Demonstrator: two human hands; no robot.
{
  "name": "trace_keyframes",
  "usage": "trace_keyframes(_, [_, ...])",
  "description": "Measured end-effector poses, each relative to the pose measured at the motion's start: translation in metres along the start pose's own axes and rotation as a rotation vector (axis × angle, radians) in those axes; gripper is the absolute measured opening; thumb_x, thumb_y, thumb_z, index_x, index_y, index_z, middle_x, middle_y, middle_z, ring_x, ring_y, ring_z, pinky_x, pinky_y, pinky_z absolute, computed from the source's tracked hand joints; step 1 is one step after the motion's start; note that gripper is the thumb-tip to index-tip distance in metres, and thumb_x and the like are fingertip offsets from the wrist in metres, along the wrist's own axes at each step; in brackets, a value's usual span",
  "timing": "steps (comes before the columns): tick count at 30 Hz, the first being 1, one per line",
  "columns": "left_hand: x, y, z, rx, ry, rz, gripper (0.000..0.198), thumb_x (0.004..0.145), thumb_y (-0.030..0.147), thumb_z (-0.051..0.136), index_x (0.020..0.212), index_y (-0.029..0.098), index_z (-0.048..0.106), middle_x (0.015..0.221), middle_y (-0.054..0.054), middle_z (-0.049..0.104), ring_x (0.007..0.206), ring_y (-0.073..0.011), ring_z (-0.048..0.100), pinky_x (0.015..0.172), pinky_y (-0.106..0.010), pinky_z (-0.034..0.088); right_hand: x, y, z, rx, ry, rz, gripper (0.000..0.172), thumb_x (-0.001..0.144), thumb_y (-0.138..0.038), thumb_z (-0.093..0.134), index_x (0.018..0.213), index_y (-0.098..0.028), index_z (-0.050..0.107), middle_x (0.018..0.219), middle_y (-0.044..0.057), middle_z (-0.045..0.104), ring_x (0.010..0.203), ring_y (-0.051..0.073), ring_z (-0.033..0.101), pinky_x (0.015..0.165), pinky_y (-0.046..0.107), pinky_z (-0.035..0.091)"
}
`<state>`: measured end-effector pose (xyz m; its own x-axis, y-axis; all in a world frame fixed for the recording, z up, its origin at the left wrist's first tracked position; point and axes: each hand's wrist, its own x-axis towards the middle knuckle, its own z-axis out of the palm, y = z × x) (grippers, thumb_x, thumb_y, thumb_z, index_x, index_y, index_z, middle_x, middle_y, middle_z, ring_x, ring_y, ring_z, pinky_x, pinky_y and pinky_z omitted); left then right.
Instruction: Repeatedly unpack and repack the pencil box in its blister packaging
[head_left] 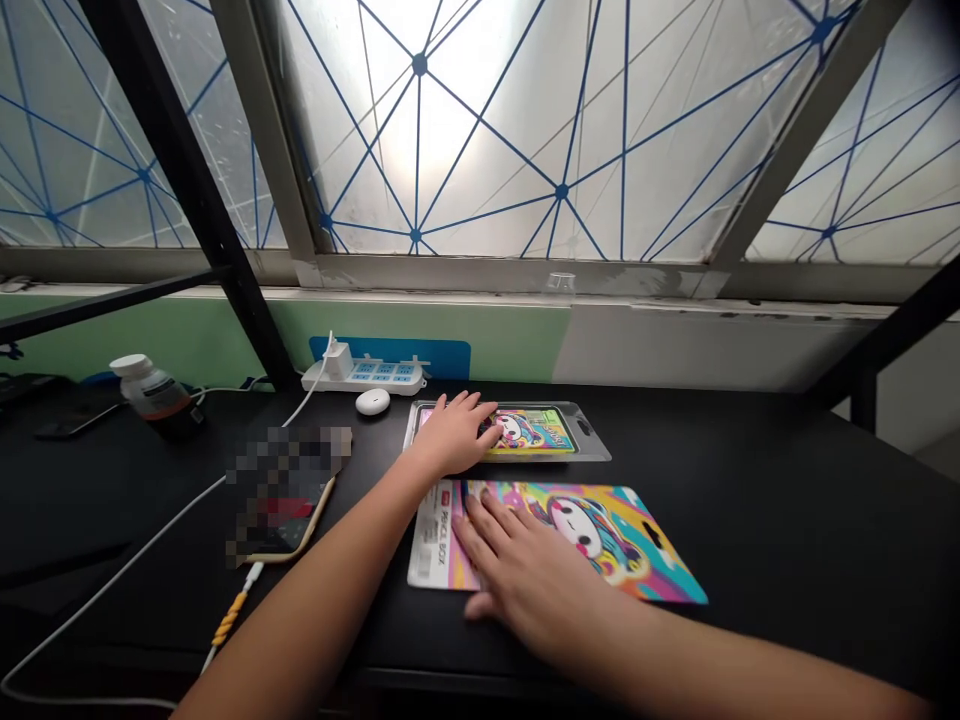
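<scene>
My left hand [454, 437] rests with fingers spread on a clear plastic blister pack [589, 445], which holds a colourful cartoon-printed pencil box [536, 428]. The hand covers the left part of that box. Nearer to me lies a flat printed backing card [600, 530] with a cartoon character, a hang hole at its right end and the words "PENCIL BOX" on its white left strip. My right hand [517, 565] lies flat across the card's left half, fingers stretched out and thumb near its front edge. Neither hand grips anything.
Left of my arm lies a phone [319, 525], partly blurred, with a white charging cable [112, 575]. Behind are a power strip [386, 376] and a round white case [373, 402]. A bottle [157, 395] stands at the left. Black frame posts [202, 200] flank the black desk [787, 520].
</scene>
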<state>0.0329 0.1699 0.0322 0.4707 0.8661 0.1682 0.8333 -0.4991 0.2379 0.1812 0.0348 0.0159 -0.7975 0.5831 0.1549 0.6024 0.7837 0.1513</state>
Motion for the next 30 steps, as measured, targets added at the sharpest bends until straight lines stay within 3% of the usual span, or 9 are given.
trace_keyframes(3, [-0.001,0.005,0.003,0.015,0.019,0.031,0.052,0.102,0.051,0.035,0.144,0.025,0.050,0.157,-0.012,0.041,0.148,-0.0312,0.031,0.119,-0.056,0.020,0.028,0.016,0.005,0.096,0.031,0.036,0.060,0.100,-0.049,0.046,0.143,-0.008,0.049,0.144,0.022,0.054,0.134,0.036,0.049,0.107,0.051,0.044])
trace_keyframes(6, [-0.002,0.004,0.002,0.040,0.064,0.056,0.048,0.102,0.048,0.037,0.140,0.025,0.056,0.156,-0.011,0.043,0.146,-0.0319,0.034,0.117,-0.057,0.026,0.034,0.030,0.004,0.199,0.107,0.027,0.049,0.101,-0.042,0.045,0.141,-0.013,0.052,0.139,0.017,0.058,0.131,0.031,0.050,0.109,0.047,0.041])
trace_keyframes(10, [-0.003,0.004,-0.003,0.102,0.172,0.117,0.040,0.102,0.044,0.041,0.125,0.024,0.067,0.151,-0.012,0.049,0.140,-0.0317,0.041,0.113,-0.053,0.032,0.028,0.046,-0.004,0.276,0.182,0.010,0.028,0.101,-0.029,0.044,0.106,-0.017,0.069,0.104,0.010,0.072,0.099,0.024,0.064,0.090,0.039,0.049])
trace_keyframes(13, [-0.005,0.006,-0.009,0.143,0.224,0.168,0.035,0.102,0.040,0.043,0.108,0.022,0.073,0.128,-0.010,0.066,0.119,-0.0274,0.056,0.105,-0.046,0.039,0.025,0.080,-0.013,0.237,0.255,0.136,0.033,0.101,-0.026,0.040,0.086,-0.018,0.069,0.084,0.008,0.069,0.081,0.022,0.062,0.077,0.037,0.048])
trace_keyframes(15, [-0.005,0.008,-0.012,0.147,0.226,0.175,0.034,0.101,0.039,0.044,0.101,0.021,0.073,0.111,-0.008,0.071,0.104,-0.0247,0.061,0.096,-0.042,0.043,0.021,0.112,-0.016,0.176,0.229,0.290,0.031,0.101,-0.030,0.043,0.091,-0.018,0.069,0.089,0.010,0.068,0.086,0.025,0.061,0.077,0.038,0.048])
trace_keyframes(17, [-0.005,0.007,-0.014,0.138,0.218,0.157,0.033,0.101,0.039,0.045,0.101,0.020,0.073,0.106,-0.007,0.072,0.097,-0.0241,0.061,0.089,-0.039,0.045,0.014,0.145,-0.017,0.173,0.117,0.416,0.030,0.097,-0.038,0.050,0.105,-0.017,0.070,0.102,0.013,0.066,0.096,0.029,0.061,0.082,0.042,0.049])
trace_keyframes(21, [-0.003,0.001,-0.014,0.110,0.190,0.089,0.033,0.100,0.041,0.047,0.106,0.021,0.071,0.111,-0.007,0.070,0.100,-0.0248,0.059,0.083,-0.036,0.046,-0.002,0.188,-0.017,0.355,-0.058,0.506,0.055,0.085,-0.061,0.061,0.123,-0.021,0.066,0.122,0.014,0.059,0.115,0.033,0.054,0.097,0.045,0.047])
trace_keyframes(26, [-0.001,-0.002,-0.010,0.088,0.177,0.063,0.034,0.099,0.045,0.046,0.113,0.023,0.069,0.115,-0.007,0.068,0.105,-0.0263,0.057,0.085,-0.038,0.045,-0.009,0.196,-0.020,0.448,-0.167,0.525,0.077,0.070,-0.070,0.070,0.131,-0.025,0.061,0.126,0.014,0.053,0.123,0.036,0.046,0.103,0.046,0.044])
trace_keyframes(30, [-0.002,-0.001,-0.007,0.096,0.192,0.051,0.035,0.098,0.047,0.047,0.116,0.024,0.067,0.118,-0.007,0.066,0.109,-0.0274,0.056,0.089,-0.041,0.044,-0.006,0.194,-0.018,0.440,-0.136,0.546,0.071,0.067,-0.068,0.073,0.123,-0.026,0.064,0.122,0.013,0.052,0.121,0.035,0.047,0.103,0.046,0.043])
